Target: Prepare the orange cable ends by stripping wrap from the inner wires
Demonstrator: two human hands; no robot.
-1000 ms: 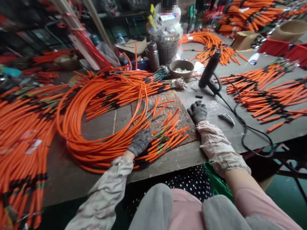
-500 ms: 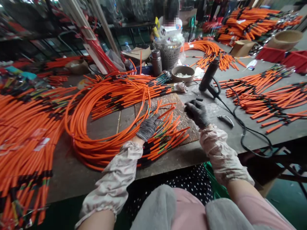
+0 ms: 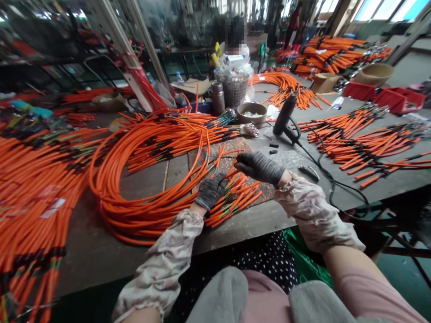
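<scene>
A large coil of orange cables (image 3: 111, 197) lies on the bench, its cut ends fanned out to the right, with green and yellow wires and black sleeves among them. My left hand (image 3: 211, 190), in a grey glove, is closed around cables at these ends. Just to its right, my right hand (image 3: 261, 167), also gloved, has its fingers pinched together beside an upturned cable tip. What sits between those fingertips is hidden. Two short black tube pieces (image 3: 274, 146) lie on the bench behind the right hand. The ends rest over a worn board (image 3: 247, 146).
A black heat gun (image 3: 285, 114) stands behind the tube pieces, its cord (image 3: 332, 172) looping rightward. A curved hand tool (image 3: 309, 173) lies nearby. More cable bundles (image 3: 367, 143) lie right and left. A bowl (image 3: 252, 112), flask (image 3: 217, 98) and basket (image 3: 234, 87) stand behind; a person sits beyond.
My right hand has moved left from the black tube pieces to the cable ends, uncovering the pieces. My left hand stays on the cables. The view has tilted up slightly.
</scene>
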